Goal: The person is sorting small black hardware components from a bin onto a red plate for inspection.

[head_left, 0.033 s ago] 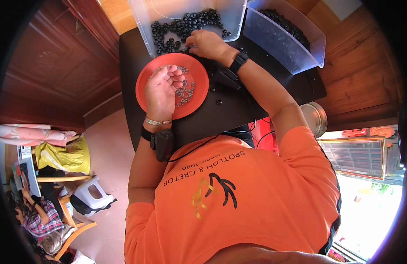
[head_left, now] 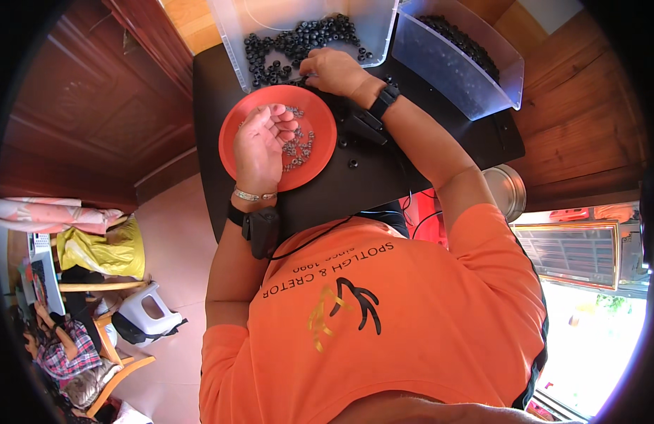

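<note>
My left hand is over a red plate, palm turned up and fingers curled in; whatever they hold is too small to make out. Small grey metal-looking pieces lie scattered on the plate beside it. At the near edge of a clear plastic bin, my right hand has its fingertips pinched together. Its fingers partly hide what is between them. Inside that bin lies a heap of small round black pieces with holes.
To the right stands a second clear bin with many dark pieces. Loose black pieces lie on the dark tabletop. A round metal tin is beyond the right edge. Far left, a person is near a wooden chair.
</note>
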Tool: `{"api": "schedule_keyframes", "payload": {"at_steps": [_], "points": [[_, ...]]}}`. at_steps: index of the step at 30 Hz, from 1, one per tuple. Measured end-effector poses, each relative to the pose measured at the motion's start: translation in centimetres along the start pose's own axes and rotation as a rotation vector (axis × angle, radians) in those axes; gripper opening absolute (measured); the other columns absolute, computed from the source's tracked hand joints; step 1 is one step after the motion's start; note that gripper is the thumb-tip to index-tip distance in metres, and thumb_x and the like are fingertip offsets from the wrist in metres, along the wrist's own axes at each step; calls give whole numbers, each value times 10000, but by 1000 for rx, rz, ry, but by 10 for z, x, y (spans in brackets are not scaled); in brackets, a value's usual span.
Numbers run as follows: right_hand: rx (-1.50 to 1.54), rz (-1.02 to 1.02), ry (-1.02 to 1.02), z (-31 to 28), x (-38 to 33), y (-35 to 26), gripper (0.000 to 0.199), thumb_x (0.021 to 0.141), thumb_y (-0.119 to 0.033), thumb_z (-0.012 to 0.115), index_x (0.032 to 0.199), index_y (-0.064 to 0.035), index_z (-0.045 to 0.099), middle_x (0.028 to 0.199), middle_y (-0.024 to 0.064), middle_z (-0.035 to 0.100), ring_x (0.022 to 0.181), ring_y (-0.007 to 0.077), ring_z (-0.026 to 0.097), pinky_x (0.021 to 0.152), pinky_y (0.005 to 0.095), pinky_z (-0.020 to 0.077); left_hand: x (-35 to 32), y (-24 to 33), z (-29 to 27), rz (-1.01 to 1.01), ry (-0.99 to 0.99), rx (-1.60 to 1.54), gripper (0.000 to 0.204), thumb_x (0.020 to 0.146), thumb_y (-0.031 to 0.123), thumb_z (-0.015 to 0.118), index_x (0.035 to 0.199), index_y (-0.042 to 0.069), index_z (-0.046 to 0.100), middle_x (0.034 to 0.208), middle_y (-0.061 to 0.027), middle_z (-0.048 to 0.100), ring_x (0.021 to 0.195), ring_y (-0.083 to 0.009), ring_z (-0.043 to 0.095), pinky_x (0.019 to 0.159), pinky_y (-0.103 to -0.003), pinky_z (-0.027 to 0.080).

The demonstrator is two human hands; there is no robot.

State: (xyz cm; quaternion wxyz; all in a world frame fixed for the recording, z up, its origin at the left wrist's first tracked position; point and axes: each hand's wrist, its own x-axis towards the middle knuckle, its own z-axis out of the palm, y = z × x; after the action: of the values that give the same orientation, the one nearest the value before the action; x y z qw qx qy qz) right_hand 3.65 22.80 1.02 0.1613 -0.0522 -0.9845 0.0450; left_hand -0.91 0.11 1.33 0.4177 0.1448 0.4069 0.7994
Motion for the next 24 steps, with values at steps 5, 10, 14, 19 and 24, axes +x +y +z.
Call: {"api": "schedule_keyframes", "payload": {"at_steps": [5,10,14,19,24], "points": [[116,-17,72,-6,-6,-2,184,786,-170,644,956,-113,684,907,83,667,880,269,637,790,361,508,-1,-1,0,0,1,3,218,927,201,447,954,26,575,862,-66,614,774,-169,591,698,-279,450],[1219,166,-116,-32,-19,-30,191,883,-33,602,1067,-32,653,995,-2,649,948,100,579,846,250,473,-1,-3,0,9,-24,10,238,924,211,454,991,22,581,875,-69,620,782,-168,596,700,-276,452],[1316,9,-153,-32,-30,-49,201,885,-58,604,1079,-38,653,1038,34,636,1001,129,576,902,275,454,1,-6,-3,-16,-100,14,277,943,240,432,1037,12,558,931,-84,618,828,-188,592,742,-292,452],[1408,-58,-71,-22,-35,-60,173,897,-83,601,1049,-48,675,948,27,642,874,115,595,794,267,492,3,-7,-1,16,-98,12,211,915,225,491,993,41,558,887,-67,625,795,-171,604,702,-283,458],[1430,-47,-34,-21,-40,-64,173,890,-60,603,1050,-44,670,934,24,632,847,119,599,771,269,504,-1,-5,1,4,-115,6,194,911,217,510,990,46,555,895,-63,623,800,-173,602,706,-284,457]]}}
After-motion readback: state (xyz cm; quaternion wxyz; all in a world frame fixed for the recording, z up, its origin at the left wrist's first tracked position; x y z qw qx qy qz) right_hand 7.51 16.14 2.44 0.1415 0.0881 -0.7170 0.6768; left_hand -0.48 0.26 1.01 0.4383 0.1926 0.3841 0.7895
